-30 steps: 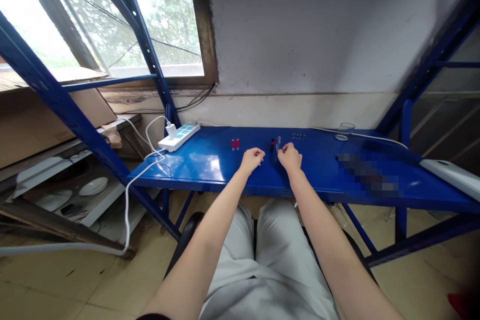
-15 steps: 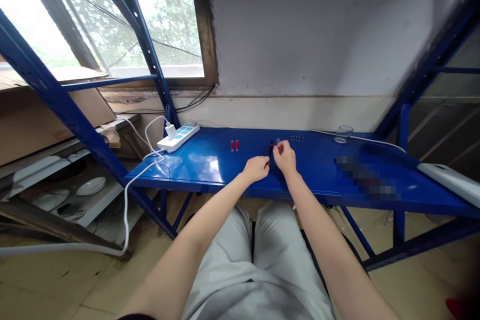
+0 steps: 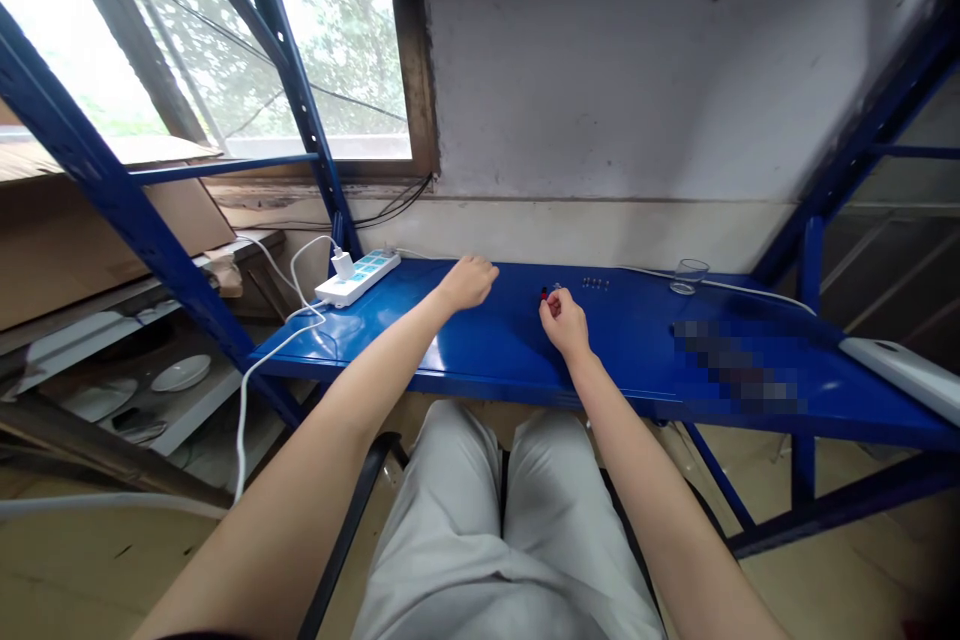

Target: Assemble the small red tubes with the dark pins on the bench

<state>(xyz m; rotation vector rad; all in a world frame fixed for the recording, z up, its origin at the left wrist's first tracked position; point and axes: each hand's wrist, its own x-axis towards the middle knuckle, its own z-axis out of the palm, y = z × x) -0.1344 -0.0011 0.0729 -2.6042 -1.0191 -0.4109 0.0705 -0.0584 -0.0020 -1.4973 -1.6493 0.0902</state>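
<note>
Reach is what has just changed: my left hand [image 3: 470, 282] has left the middle of the blue tabletop [image 3: 497, 345] and now sits farther over and back, on the side toward the power strip [image 3: 358, 280]. It covers the spot where two small red pieces showed a moment ago, and I see neither of them now. Its back faces me and its fingers bend down out of sight, so I cannot tell whether it is closed on anything. My right hand [image 3: 564, 322] stays near the middle, fingers curled in toward the thumb, just beside the black-and-red piece [image 3: 544, 295] and the small clear piece [image 3: 557, 287]; whether it grips either one is too small to make out. As I judge it, the work is now split between two places, the right hand keeping by these pieces while the left attends to the red ones. The row of tiny pieces [image 3: 597, 284] lies apart, beyond my right hand.
</note>
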